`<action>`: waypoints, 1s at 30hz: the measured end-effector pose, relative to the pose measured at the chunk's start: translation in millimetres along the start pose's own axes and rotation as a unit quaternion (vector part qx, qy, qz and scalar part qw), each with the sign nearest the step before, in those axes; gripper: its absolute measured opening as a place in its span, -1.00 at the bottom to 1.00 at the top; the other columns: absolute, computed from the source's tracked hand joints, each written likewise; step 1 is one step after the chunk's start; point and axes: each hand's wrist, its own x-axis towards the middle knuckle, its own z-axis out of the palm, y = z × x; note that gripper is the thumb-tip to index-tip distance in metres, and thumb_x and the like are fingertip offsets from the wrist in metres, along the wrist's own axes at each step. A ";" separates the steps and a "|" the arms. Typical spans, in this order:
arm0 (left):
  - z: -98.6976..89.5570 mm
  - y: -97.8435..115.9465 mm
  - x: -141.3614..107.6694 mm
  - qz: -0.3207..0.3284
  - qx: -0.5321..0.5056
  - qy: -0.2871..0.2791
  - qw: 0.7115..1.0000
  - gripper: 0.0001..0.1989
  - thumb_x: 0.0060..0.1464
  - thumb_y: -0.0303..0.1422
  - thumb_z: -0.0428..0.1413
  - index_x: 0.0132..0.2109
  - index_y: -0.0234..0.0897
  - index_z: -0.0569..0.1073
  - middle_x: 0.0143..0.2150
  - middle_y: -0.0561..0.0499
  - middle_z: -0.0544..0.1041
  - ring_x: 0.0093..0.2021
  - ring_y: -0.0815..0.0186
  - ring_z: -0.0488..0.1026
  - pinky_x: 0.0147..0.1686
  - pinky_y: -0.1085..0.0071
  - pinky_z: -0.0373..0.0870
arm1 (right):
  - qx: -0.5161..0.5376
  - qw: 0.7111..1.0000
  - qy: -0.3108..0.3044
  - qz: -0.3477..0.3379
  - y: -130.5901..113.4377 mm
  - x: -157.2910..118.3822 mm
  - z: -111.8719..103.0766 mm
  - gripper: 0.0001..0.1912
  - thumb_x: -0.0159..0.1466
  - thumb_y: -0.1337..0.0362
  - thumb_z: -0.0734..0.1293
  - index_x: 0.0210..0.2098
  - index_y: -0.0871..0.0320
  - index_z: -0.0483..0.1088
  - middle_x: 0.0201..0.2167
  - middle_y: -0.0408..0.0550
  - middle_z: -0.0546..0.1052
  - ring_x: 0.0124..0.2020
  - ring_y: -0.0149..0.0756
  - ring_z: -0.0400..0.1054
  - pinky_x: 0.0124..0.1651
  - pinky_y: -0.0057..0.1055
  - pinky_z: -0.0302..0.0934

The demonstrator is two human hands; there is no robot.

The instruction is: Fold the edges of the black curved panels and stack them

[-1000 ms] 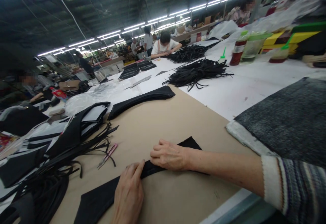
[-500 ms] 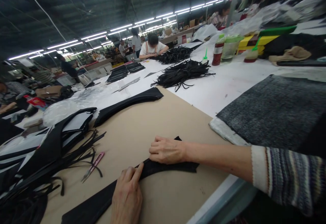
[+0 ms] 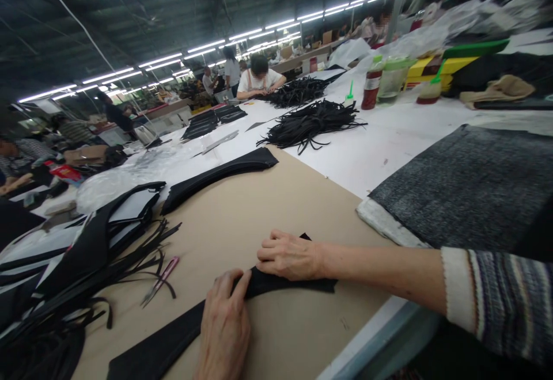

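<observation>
The left hand [image 3: 227, 322] and right hand [image 3: 287, 256] are pressing on a curved black piece [image 3: 155, 339] on the tan sheet [image 3: 211, 219]; whether they are pinching it, I cannot tell. Similar pieces [image 3: 220, 171] are lying beyond, finished or waiting being unclear. White tabletop [image 3: 345, 155] is stretching away beneath ceiling lights [image 3: 206, 46]

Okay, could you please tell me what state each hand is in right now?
Left hand: open, resting on the black piece.
Right hand: fingers curled on the same piece; whether pinching, I can't tell.
</observation>
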 end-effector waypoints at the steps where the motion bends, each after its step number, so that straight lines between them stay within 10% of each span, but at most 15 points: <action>1: 1.6 6.4 3.7 -0.002 -0.014 0.000 1.000 -0.51 0.05 -0.66 -0.15 0.07 -0.27 0.40 -0.04 -0.08 0.44 -0.03 0.23 0.37 -0.04 0.26 0.38 | -0.001 1.000 0.000 0.004 -0.3 0.0 0.5 -0.85 0.35 0.37 0.21 -0.36 0.18 0.33 -0.33 -0.10 0.38 -0.29 -0.30 0.18 -0.24 -0.30 -0.04; 30: 13.9 21.3 9.2 0.025 0.040 -0.019 0.999 -0.40 0.03 -0.70 -0.13 0.17 -0.18 0.33 -0.13 -0.04 0.41 -0.14 0.25 0.35 -0.12 0.30 0.35 | -0.045 0.998 -0.017 0.033 17.9 -43.6 -16.5 -0.86 0.36 0.39 0.20 -0.33 0.19 0.34 -0.35 -0.10 0.39 -0.31 -0.32 0.20 -0.23 -0.33 -0.04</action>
